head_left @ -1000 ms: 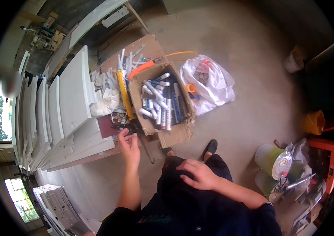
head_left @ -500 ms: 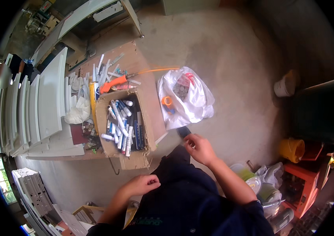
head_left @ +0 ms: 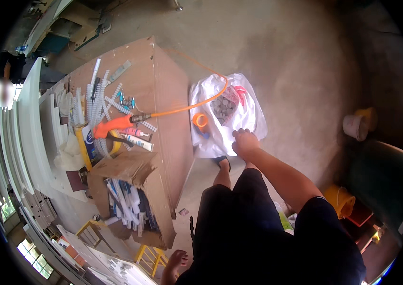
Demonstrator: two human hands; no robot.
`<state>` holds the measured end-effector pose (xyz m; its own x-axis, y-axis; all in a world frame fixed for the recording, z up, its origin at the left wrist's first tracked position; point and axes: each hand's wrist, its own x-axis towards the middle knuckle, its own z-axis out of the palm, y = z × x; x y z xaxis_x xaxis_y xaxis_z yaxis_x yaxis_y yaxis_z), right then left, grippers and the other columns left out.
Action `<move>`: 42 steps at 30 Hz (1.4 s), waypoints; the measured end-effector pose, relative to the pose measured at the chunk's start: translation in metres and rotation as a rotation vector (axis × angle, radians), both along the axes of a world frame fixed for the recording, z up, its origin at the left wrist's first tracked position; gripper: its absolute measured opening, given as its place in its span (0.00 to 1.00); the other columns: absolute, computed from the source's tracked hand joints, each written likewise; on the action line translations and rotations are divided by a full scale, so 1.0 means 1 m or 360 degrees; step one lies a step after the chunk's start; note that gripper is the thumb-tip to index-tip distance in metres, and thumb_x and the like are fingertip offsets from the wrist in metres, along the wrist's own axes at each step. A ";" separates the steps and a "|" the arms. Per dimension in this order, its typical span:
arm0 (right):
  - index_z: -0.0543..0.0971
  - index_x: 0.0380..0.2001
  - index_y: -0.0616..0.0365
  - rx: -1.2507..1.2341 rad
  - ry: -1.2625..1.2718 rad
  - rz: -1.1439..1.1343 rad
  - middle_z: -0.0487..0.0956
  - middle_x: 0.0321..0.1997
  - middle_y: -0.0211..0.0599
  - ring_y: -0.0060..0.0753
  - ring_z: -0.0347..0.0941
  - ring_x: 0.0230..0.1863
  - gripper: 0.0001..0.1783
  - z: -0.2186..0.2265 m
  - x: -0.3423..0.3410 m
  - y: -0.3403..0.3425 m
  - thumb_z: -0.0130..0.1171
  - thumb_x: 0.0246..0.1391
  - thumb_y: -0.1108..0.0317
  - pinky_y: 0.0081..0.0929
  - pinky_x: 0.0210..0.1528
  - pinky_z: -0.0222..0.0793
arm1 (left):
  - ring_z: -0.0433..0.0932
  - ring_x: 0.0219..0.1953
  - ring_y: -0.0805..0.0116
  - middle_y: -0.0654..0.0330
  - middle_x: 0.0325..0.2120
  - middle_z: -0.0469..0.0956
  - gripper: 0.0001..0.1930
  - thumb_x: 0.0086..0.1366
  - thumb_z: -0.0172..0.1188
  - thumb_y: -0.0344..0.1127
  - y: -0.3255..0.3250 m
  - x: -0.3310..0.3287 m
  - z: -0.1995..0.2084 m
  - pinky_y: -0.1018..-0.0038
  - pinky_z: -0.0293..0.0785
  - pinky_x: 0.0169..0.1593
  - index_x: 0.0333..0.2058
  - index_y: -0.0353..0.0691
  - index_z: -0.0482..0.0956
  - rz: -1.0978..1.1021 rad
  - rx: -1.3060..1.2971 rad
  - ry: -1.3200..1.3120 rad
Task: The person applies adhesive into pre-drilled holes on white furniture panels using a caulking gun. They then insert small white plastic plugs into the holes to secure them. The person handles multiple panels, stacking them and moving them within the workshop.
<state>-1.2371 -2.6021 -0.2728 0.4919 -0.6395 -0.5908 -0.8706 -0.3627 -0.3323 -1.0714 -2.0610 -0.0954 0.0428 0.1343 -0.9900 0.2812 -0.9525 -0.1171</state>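
The white plastic bag (head_left: 227, 118) lies on the floor just beside the bench (head_left: 163, 76), under the right hand (head_left: 245, 141), whose grip is seen loosely curled, holding nothing. The bag is judged soft, slippery and sagging, best gathered at its mouth.

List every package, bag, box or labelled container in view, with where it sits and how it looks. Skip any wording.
Cardboard box: at the near end of the wooden table, brown, flaps open, full of white and dark tubes.
Plastic bag: on the floor right of the table, white, translucent, open; the right hand is at its near edge.
Labelled tube: on the table beside the orange tool, white with coloured print.
Bucket: on the floor at far right, white.
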 end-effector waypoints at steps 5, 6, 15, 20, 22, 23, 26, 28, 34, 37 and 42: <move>0.79 0.43 0.59 0.0067 0.0084 0.0300 0.76 0.51 0.43 0.44 0.69 0.57 0.16 -0.156 0.038 -0.052 0.46 0.57 0.66 0.40 0.57 0.65 | 0.81 0.34 0.61 0.55 0.36 0.79 0.14 0.69 0.48 0.41 0.051 -0.116 0.004 0.67 0.79 0.37 0.46 0.38 0.72 0.0537 0.0451 -0.0015; 0.78 0.45 0.58 0.0122 0.0145 0.0385 0.76 0.51 0.43 0.43 0.67 0.58 0.16 -0.175 0.048 -0.061 0.47 0.57 0.66 0.39 0.58 0.64 | 0.81 0.34 0.61 0.55 0.36 0.79 0.14 0.69 0.48 0.41 0.023 -0.124 0.000 0.66 0.79 0.37 0.46 0.38 0.72 0.0633 0.0523 -0.0047; 0.71 0.56 0.58 -0.0084 0.0496 0.0534 0.70 0.60 0.45 0.45 0.67 0.59 0.24 -0.352 0.081 -0.077 0.52 0.56 0.62 0.49 0.60 0.60 | 0.81 0.34 0.61 0.54 0.36 0.79 0.16 0.68 0.49 0.44 -0.050 -0.142 -0.032 0.63 0.79 0.36 0.46 0.40 0.72 0.0865 0.0765 -0.0165; 0.67 0.55 0.61 -0.0013 0.0431 0.0474 0.76 0.50 0.48 0.49 0.73 0.54 0.34 -0.395 0.062 -0.064 0.64 0.46 0.61 0.43 0.53 0.67 | 0.80 0.34 0.60 0.54 0.36 0.78 0.17 0.67 0.50 0.46 -0.069 -0.153 -0.034 0.61 0.79 0.36 0.47 0.40 0.72 0.0908 0.0829 -0.0182; 0.68 0.55 0.59 0.0211 0.0378 0.0432 0.77 0.50 0.50 0.51 0.75 0.52 0.30 -0.402 0.057 -0.067 0.63 0.47 0.64 0.41 0.50 0.70 | 0.80 0.34 0.60 0.54 0.36 0.78 0.17 0.67 0.51 0.47 -0.073 -0.158 -0.030 0.61 0.79 0.36 0.47 0.41 0.72 0.0930 0.0843 -0.0182; 0.69 0.54 0.58 0.0286 0.0413 0.0446 0.77 0.50 0.50 0.51 0.75 0.51 0.29 -0.391 0.057 -0.068 0.62 0.48 0.65 0.40 0.48 0.71 | 0.80 0.34 0.60 0.54 0.36 0.78 0.18 0.67 0.51 0.47 -0.074 -0.162 -0.032 0.60 0.79 0.36 0.47 0.41 0.72 0.0949 0.0836 -0.0183; 0.71 0.52 0.56 0.0265 0.0491 0.0433 0.77 0.50 0.49 0.47 0.77 0.50 0.25 -0.380 0.057 -0.067 0.60 0.49 0.69 0.40 0.47 0.74 | 0.80 0.34 0.60 0.54 0.36 0.78 0.18 0.66 0.51 0.48 -0.078 -0.176 -0.031 0.59 0.80 0.36 0.47 0.41 0.72 0.0994 0.0823 -0.0183; 0.72 0.52 0.55 0.0197 0.0506 0.0480 0.77 0.51 0.48 0.46 0.78 0.49 0.22 -0.371 0.056 -0.058 0.58 0.51 0.70 0.41 0.48 0.74 | 0.80 0.35 0.59 0.54 0.36 0.78 0.19 0.66 0.52 0.49 -0.078 -0.184 -0.030 0.59 0.80 0.36 0.47 0.41 0.71 0.1016 0.0801 -0.0191; 0.78 0.47 0.53 0.0338 0.0248 0.0584 0.77 0.51 0.42 0.46 0.78 0.47 0.20 -0.358 0.046 -0.061 0.63 0.48 0.68 0.39 0.50 0.74 | 0.79 0.35 0.59 0.54 0.36 0.78 0.20 0.65 0.53 0.51 -0.076 -0.223 -0.024 0.57 0.80 0.36 0.48 0.42 0.71 0.1127 0.0716 -0.0225; 0.80 0.43 0.54 0.0159 -0.0227 0.0150 0.79 0.48 0.42 0.46 0.78 0.45 0.18 -0.370 0.040 -0.058 0.65 0.44 0.68 0.39 0.49 0.74 | 0.79 0.35 0.59 0.54 0.36 0.78 0.21 0.65 0.53 0.52 -0.068 -0.239 -0.019 0.56 0.80 0.36 0.48 0.43 0.71 0.1167 0.0659 -0.0234; 0.82 0.34 0.60 0.0422 -0.0784 -0.0993 0.81 0.32 0.40 0.38 0.79 0.34 0.12 -0.268 0.065 -0.096 0.65 0.43 0.71 0.31 0.41 0.75 | 0.79 0.35 0.58 0.54 0.36 0.78 0.22 0.64 0.54 0.53 -0.045 -0.281 -0.010 0.54 0.80 0.36 0.48 0.43 0.71 0.1268 0.0526 -0.0228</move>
